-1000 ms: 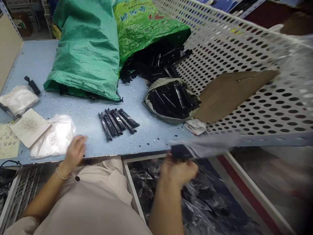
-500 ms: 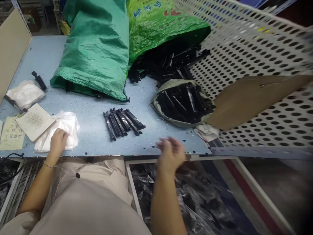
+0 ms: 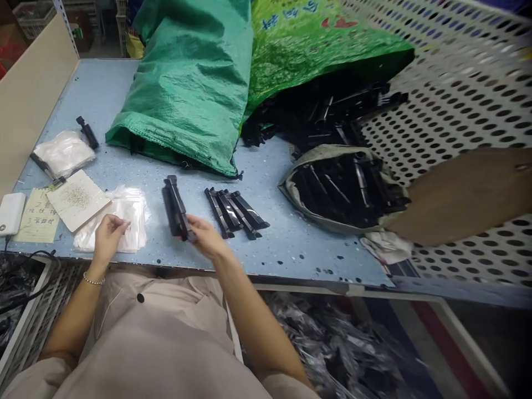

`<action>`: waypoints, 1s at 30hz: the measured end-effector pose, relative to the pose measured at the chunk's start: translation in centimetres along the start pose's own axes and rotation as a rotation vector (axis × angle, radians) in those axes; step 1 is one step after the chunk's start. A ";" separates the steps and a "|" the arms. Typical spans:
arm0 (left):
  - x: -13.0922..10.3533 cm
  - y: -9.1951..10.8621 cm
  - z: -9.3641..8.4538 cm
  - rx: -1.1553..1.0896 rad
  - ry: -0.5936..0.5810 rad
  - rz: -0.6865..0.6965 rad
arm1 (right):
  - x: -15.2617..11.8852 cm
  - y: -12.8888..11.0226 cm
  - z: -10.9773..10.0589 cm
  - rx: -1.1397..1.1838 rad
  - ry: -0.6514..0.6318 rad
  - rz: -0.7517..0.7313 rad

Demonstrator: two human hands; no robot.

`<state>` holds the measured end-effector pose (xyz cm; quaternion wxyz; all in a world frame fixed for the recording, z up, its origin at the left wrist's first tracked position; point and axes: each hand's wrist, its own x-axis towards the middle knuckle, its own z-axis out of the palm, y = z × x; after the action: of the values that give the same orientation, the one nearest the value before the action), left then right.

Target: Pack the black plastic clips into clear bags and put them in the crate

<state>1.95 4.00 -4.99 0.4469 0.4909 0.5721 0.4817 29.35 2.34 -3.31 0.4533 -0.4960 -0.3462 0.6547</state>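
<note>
My left hand [image 3: 108, 237] is over a stack of clear plastic bags [image 3: 139, 213], thumb and finger pinched together on the top bag. Slim black plastic parts [image 3: 178, 208] stand tilted in my right hand [image 3: 204, 237], held at their lower end just right of the bags. How many parts it grips I cannot make out. To the right of that hand a short row of similar black parts [image 3: 236, 213] lies side by side on the blue table [image 3: 266, 260].
A green woven sack [image 3: 187, 94] and a bright green sack [image 3: 316, 50] spilling black parts lie behind. A grey-green bag [image 3: 291, 191] of parts sits right, by a perforated white panel [image 3: 477, 221]. At left are a square white board [image 3: 78, 199], a note [image 3: 39, 221] and a white device [image 3: 11, 213].
My right hand has swung left from the table's front edge and picked up black parts from the row, which is now shorter. My left hand stays at the bags; the view has shifted.
</note>
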 end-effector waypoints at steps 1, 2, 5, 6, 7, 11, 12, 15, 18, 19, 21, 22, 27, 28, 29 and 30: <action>-0.2 0.2 0.5 -0.031 -0.031 -0.022 | 0.0 0.6 1.7 0.057 -0.077 0.033; -0.3 0.4 0.9 -0.060 -0.060 -0.042 | 0.1 1.2 3.4 0.105 -0.142 0.068; -0.7 0.4 1.7 -0.110 -0.113 -0.085 | 0.8 2.7 7.1 0.222 -0.227 0.115; -0.8 0.4 1.7 -0.115 -0.119 -0.098 | 1.1 3.1 7.5 0.252 -0.227 0.117; -0.8 0.3 1.6 -0.115 -0.118 -0.109 | 1.4 3.4 7.6 0.275 -0.220 0.115; -0.9 0.3 0.9 -0.126 -0.052 -0.083 | 1.8 4.0 5.6 0.353 -0.157 0.129; -0.7 0.4 0.8 -0.135 -0.033 -0.059 | 1.7 4.1 5.0 0.377 -0.133 0.140; -0.3 0.3 0.8 -0.086 -0.052 0.019 | 1.4 4.3 3.4 0.424 -0.056 0.148; 0.0 0.3 1.3 0.170 -0.243 0.133 | 0.5 3.8 2.1 0.420 0.067 0.095; 0.0 0.2 1.7 0.255 -0.307 0.168 | 0.0 3.5 1.6 0.424 0.117 0.076; -0.1 0.1 2.7 0.359 -0.377 0.208 | -1.5 3.1 0.8 0.444 0.167 0.085; -0.2 0.1 3.3 0.377 -0.381 0.224 | -2.4 3.0 0.4 0.455 0.151 0.114; -0.2 0.1 5.7 0.383 -0.329 0.353 | -6.5 4.5 -0.2 0.512 -0.078 0.368; -0.1 0.2 5.9 0.393 -0.309 0.368 | -6.9 5.0 -0.1 0.542 -0.083 0.398; -0.1 0.2 5.8 0.404 -0.285 0.382 | -7.1 5.6 0.0 0.574 -0.077 0.416; -0.1 0.3 5.7 0.415 -0.262 0.398 | -7.2 6.1 0.2 0.604 -0.070 0.424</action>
<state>7.61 4.53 -5.46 0.3043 0.7318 0.4883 0.3653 28.34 -6.49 -6.32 0.4215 -0.3779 -0.0422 0.8233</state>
